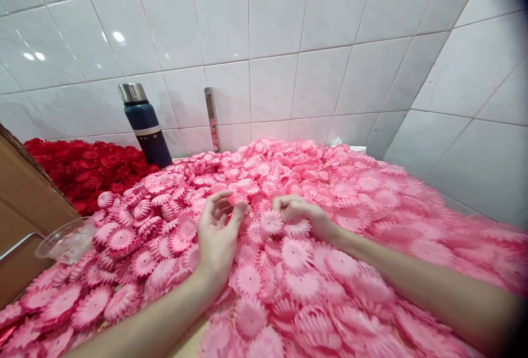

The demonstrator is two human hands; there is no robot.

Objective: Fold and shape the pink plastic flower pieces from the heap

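Countless pink flowers (pixel 295 253) lay heaped around both hands, easy to spill or crease.
The left hand (pixel 218 231) seemed to pinch one flower (pixel 238 198) between thumb and fingers, mid-heap; the right hand (pixel 297 215) was curled just to the right, another flower (pixel 271 222) below its fingertips, though whether it pinched that one I could not tell. The petals looked thin, so a hard squeeze might have bent them, and a loose one might have lost the piece in the like-coloured heap. A sweeping forearm could have pushed flowers off the near side or into the clear dish (pixel 68 241) at left. Far left, the bottle (pixel 147 130) stood by the red heap (pixel 88 168); a knock there risked toppling it and mixing colours.
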